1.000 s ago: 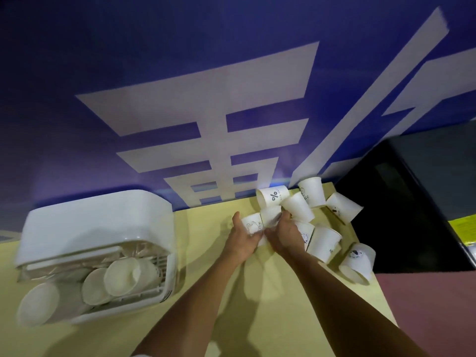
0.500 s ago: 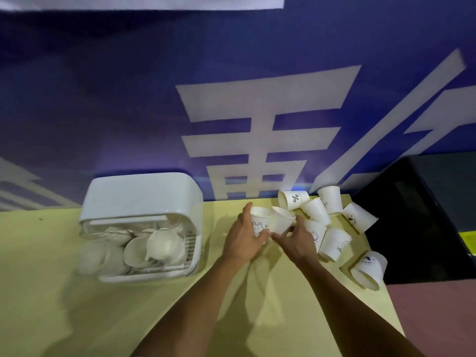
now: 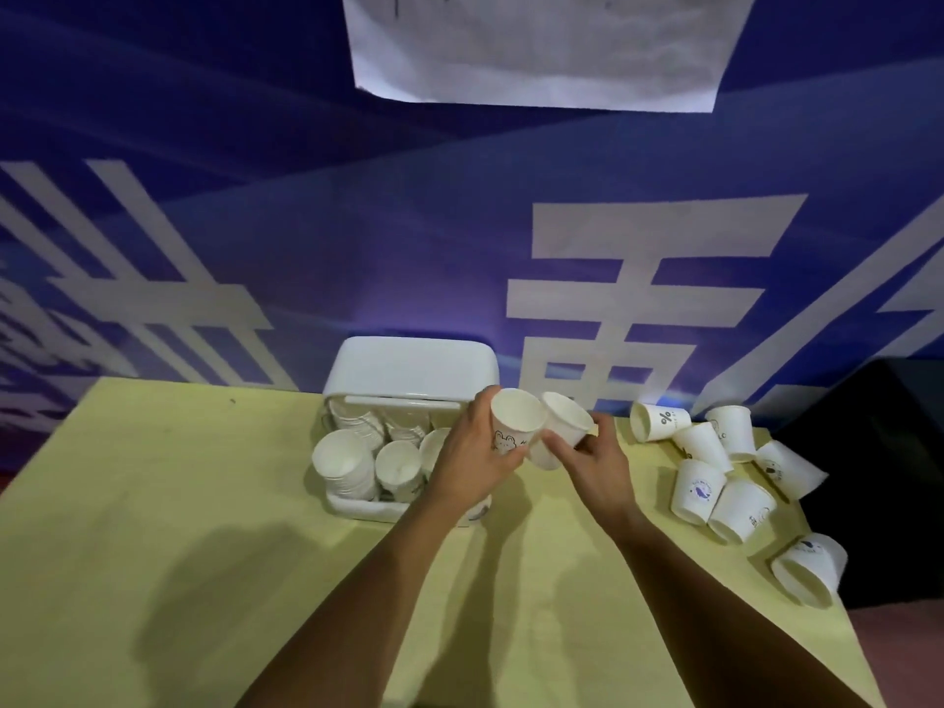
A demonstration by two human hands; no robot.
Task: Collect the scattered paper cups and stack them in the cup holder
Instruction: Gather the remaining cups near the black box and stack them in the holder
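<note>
— What's hidden?
— My left hand [image 3: 475,457] covers the cup holder's [image 3: 408,370] right side; prints on the loose cups [image 3: 697,490] are too small to read.
— The paper [image 3: 541,48]?
— Cut off at the top.

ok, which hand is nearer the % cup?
Right. The right hand is just left of the % cup; the left hand sits farther left, over the cup holder.
</note>
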